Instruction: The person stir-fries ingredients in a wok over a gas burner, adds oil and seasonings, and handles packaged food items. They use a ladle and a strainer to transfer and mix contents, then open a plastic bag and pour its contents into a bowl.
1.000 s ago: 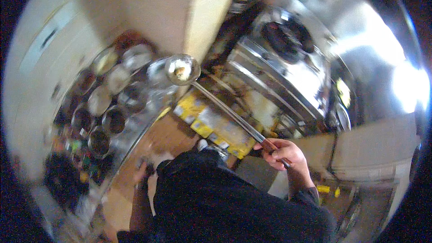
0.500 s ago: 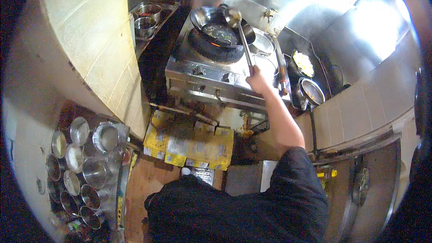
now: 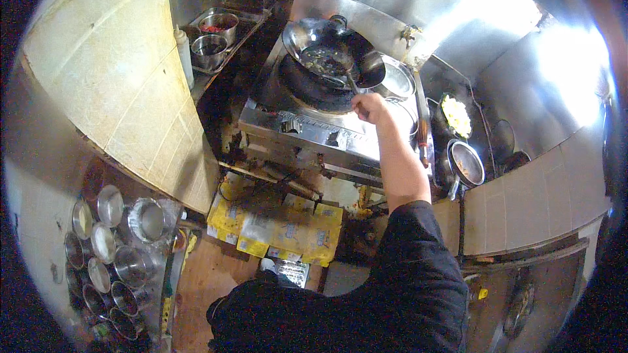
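My right hand point(image 3: 369, 107) is closed round the handle of a long ladle point(image 3: 352, 82), its arm stretched out over the stove front. The ladle's head is down inside a large dark wok point(image 3: 364, 57), and I cannot make out its bowl well against the dark contents. Some liquid with small pieces point(image 3: 325, 60) lies in the bottom of the wok. Under the wok is a burner ring on the steel stove point(image 3: 265, 112). My left hand does not show.
A round steel pan point(image 3: 396, 80) and a wooden-handled tool point(image 3: 423, 146) are right of the wok. Farther right are a strainer point(image 3: 466, 161) and pale food point(image 3: 456, 116). Metal pots point(image 3: 209, 52) stand at the left; several bowls point(image 3: 135, 265) fill the lower-left counter. Yellow cardboard point(image 3: 281, 232) covers the floor.
The ladle has come down from above the wok's rim into the wok. My right hand has tilted with its handle, now shorter in view. The whole view has shifted slightly.
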The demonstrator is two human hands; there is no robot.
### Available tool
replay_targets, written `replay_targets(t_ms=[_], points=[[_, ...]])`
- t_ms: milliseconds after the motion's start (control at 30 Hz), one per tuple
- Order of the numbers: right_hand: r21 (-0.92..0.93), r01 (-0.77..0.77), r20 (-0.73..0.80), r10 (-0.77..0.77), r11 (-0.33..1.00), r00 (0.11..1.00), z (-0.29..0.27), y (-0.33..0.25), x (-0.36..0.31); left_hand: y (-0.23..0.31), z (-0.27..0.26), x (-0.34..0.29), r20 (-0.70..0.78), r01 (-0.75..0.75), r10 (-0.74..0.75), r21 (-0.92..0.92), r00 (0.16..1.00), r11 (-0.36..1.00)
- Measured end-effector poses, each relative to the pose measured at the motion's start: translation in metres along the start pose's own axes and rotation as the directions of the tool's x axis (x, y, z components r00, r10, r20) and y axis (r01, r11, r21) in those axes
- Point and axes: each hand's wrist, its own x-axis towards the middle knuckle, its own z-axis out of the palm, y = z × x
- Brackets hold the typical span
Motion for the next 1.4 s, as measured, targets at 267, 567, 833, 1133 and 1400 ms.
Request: replay_targets(t_ms=[267,567,833,1133,1400], points=[[0.787,-0.222,0.388,-0.183,0.575,0.903,-0.021,0.056,-0.004,-0.03,0.01,0.001,0.003,-0.011,0.011,-0.06,1.0,0.998],[-0.39,0.735,0.105,-0.767,0.554,0.634,0.002,0.107,-0.065,-0.299,0.043,-0.027,-0.099,-0.215,0.215,0.012,0.972,0.976],[-0.649,0.755,0.335,-0.927,-0.096,0.171,0.171,0.164,-0.359,-0.439,0.05,-0.148,-0.201,0.146,-0.334,-0.617,0.921,0.773],[-0.057,0.95,0.984,0.143,-0.307,0.105,0.384,0.436,-0.678,-0.656,0.136,-0.182,-0.515,-0.177,-0.422,-0.765,0.746,0.62],[0.339,0.938,0.672,0.678,0.078,-0.299,0.516,0.617,-0.952,-0.738,0.214,-0.279,0.209,-0.599,-0.817,-0.588,0.537,-0.544]])
